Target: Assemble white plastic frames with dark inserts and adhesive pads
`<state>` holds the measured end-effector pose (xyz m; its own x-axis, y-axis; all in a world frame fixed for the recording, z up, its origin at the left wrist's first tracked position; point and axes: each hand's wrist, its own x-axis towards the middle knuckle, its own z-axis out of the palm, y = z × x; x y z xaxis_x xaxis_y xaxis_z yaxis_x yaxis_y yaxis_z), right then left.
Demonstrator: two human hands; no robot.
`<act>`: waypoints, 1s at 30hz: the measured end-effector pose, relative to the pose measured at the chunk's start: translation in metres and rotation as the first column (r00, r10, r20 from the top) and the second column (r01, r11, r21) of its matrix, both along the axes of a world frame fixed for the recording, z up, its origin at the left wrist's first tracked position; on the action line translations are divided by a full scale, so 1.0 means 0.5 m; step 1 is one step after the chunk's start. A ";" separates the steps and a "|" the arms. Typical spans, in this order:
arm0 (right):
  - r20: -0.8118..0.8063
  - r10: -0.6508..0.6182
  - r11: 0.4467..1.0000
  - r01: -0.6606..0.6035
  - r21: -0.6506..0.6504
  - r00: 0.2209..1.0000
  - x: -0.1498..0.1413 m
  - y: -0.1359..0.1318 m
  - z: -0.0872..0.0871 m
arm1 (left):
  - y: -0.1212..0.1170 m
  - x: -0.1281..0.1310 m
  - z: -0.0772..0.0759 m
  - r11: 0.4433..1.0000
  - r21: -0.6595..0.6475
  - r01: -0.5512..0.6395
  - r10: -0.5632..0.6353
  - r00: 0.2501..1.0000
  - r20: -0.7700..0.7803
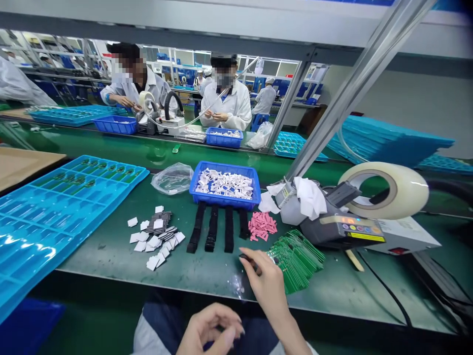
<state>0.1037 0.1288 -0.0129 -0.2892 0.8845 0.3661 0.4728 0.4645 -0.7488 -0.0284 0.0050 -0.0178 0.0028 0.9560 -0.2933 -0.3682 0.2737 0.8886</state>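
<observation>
My right hand (264,276) is over the front of the green bench, thumb and forefinger pinched on a small black piece (243,256). Just right of it lies a fanned pile of green circuit boards (297,259). Pink strips (262,226) form a heap beyond that hand, beside several rows of black pieces (210,229). Low at the bench's front edge, my left hand (212,328) is curled, thumb close to the fingers; whatever it may hold is hidden. White square pads (155,241) lie scattered with grey ones to the left.
A blue bin (224,198) of white plastic parts stands behind the black rows, a clear bag (172,178) beside it. Blue blister trays (103,197) with boards fill the left. At right, a tape roll (410,190) sits over a dispenser (343,231). Co-workers (226,101) sit opposite.
</observation>
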 end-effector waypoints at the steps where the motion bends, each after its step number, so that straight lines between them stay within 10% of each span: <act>1: -0.026 0.003 1.000 -0.003 -0.011 1.000 0.004 -0.021 0.007 | -0.001 0.006 -0.002 0.996 0.032 -0.080 0.081 0.996 -0.026; 5: -0.370 -0.055 0.943 -0.074 -0.326 0.927 0.008 -0.110 0.040 | 0.001 0.025 -0.007 0.937 0.217 -0.275 0.284 0.959 -0.011; 9: -0.720 -0.279 0.625 -0.449 -0.638 0.636 -0.006 -0.170 0.065 | 0.019 0.036 0.011 0.843 0.518 -0.146 0.207 0.976 -0.062; 12: -0.751 -0.318 0.556 -0.527 -0.643 0.579 -0.007 -0.186 0.063 | 0.029 0.040 0.033 0.768 0.630 -0.112 0.209 0.975 -0.082; 15: -0.726 -0.168 0.742 -0.400 -0.539 0.666 0.012 -0.183 0.063 | 0.027 0.041 0.051 0.808 0.576 -0.124 0.147 0.989 0.007; 18: -0.517 0.059 0.984 -0.138 -0.115 0.854 0.042 -0.165 0.086 | 0.015 0.039 0.063 0.875 0.473 -0.106 0.074 0.994 0.085; 22: -0.158 0.219 0.951 -0.174 0.254 0.963 0.067 -0.135 0.133 | 0.003 0.036 0.070 0.924 0.377 -0.060 0.025 0.995 0.097; 30: -0.052 0.279 0.921 -0.252 0.298 0.959 0.067 -0.115 0.150 | -0.002 0.029 0.079 0.946 0.322 -0.034 0.070 0.993 -0.100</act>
<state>0.1373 0.0714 0.0622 -0.4519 0.6340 0.6275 0.2380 0.7636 -0.6002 -0.0137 0.0040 0.0216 -0.0639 0.9975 0.0312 -0.2703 -0.0474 0.9616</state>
